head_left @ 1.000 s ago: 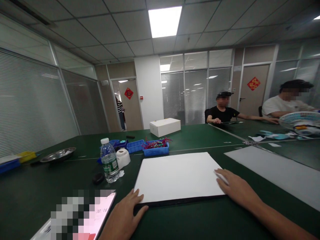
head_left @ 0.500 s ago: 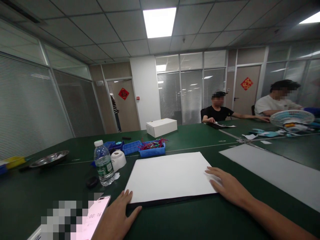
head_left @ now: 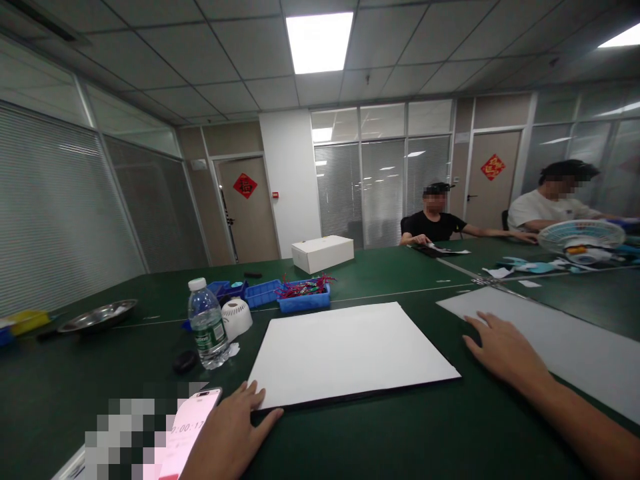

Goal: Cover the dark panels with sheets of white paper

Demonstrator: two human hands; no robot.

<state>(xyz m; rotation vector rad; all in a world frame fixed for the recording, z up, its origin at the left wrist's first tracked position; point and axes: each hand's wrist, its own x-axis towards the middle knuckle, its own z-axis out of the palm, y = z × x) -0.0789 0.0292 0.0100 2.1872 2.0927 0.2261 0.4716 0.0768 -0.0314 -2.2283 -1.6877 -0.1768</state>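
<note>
A white sheet (head_left: 350, 353) lies flat in front of me, with a thin dark edge showing beneath it. At its near left corner rests my left hand (head_left: 235, 423), fingers stretched out and thumb apart, the fingertips touching the corner. My right hand (head_left: 507, 350) is off to the right, apart from that sheet. Its fingers are spread with nothing in them, at the left edge of a large greyish-white sheet (head_left: 590, 360). Whether it touches that sheet I cannot tell. A lit phone (head_left: 187, 423) showing a timer lies beside my left hand, partly covered by it.
A water bottle (head_left: 207, 330), a white rounded part (head_left: 236, 319) and a black round object (head_left: 185, 362) stand left. Behind are blue bins (head_left: 304, 305) with wired parts and a white box (head_left: 323, 255). A metal dish (head_left: 97, 316) lies far left. Two people sit beyond a fan (head_left: 580, 237).
My right hand has left the white sheet's right edge and moved right toward the large greyish-white sheet. My left hand stays at the near left corner. The far door has swung nearly closed.
</note>
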